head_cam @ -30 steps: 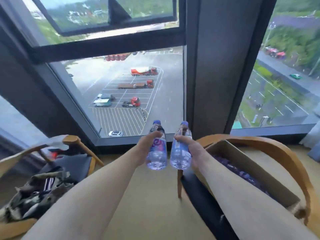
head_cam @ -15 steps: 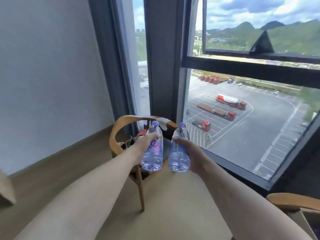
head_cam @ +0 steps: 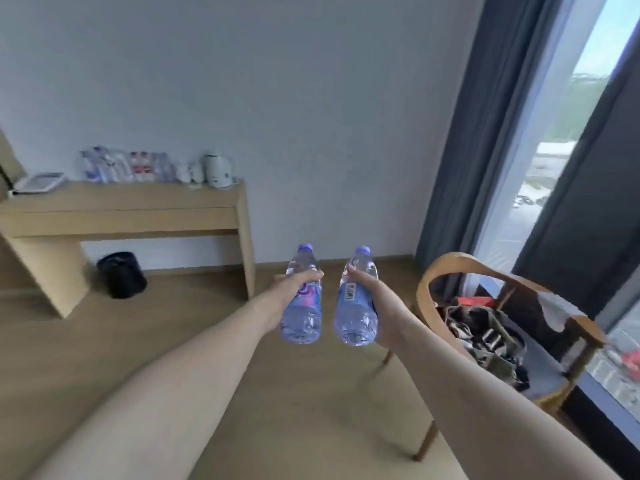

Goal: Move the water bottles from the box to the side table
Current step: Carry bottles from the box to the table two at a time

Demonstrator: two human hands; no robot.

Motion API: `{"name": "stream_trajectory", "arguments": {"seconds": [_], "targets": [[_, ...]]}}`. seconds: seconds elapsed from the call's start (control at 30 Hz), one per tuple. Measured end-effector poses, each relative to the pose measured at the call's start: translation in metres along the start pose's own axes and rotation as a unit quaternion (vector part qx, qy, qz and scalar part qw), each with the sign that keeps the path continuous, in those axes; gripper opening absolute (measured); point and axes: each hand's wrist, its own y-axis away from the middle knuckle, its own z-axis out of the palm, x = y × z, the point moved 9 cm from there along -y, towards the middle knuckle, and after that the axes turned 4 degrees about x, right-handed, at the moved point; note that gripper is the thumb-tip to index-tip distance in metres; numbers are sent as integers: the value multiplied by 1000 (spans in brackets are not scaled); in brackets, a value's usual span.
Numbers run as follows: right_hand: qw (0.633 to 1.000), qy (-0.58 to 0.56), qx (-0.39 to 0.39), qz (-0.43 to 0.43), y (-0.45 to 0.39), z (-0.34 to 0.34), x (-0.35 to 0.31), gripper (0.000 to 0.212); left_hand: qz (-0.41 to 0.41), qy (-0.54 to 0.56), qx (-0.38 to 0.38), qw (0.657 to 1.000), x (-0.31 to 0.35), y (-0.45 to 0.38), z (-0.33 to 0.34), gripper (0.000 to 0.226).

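Note:
My left hand (head_cam: 289, 287) grips a clear water bottle (head_cam: 302, 315) with a blue cap and purple label, held out in front of me above the floor. My right hand (head_cam: 372, 294) grips a second water bottle (head_cam: 353, 317) of the same kind, its barcode facing me. Both bottles tilt slightly away, side by side and apart. The wooden side table (head_cam: 138, 209) stands against the wall at the far left, with several water bottles (head_cam: 124, 166) lined up on its top. The box is out of view.
A white kettle (head_cam: 218, 169) and a white telephone (head_cam: 38, 181) also sit on the side table. A black bin (head_cam: 121, 274) stands under it. A wooden chair (head_cam: 485, 306) piled with clothes is at the right, by the dark curtain (head_cam: 460, 133) and window.
My view has swung left from the window and the box on its chair to the wall and side table. Both hands still hold their bottles out front.

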Motion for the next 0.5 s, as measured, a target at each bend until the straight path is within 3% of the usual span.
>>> {"name": "stream_trajectory", "arguments": {"seconds": [0.3, 0.5], "targets": [[980, 60, -165, 93, -136, 183, 37, 45, -24, 49, 170, 984, 16, -51, -186, 47], [955, 91, -250, 132, -223, 279, 37, 66, -30, 86, 258, 962, 55, -97, -268, 58]]}}
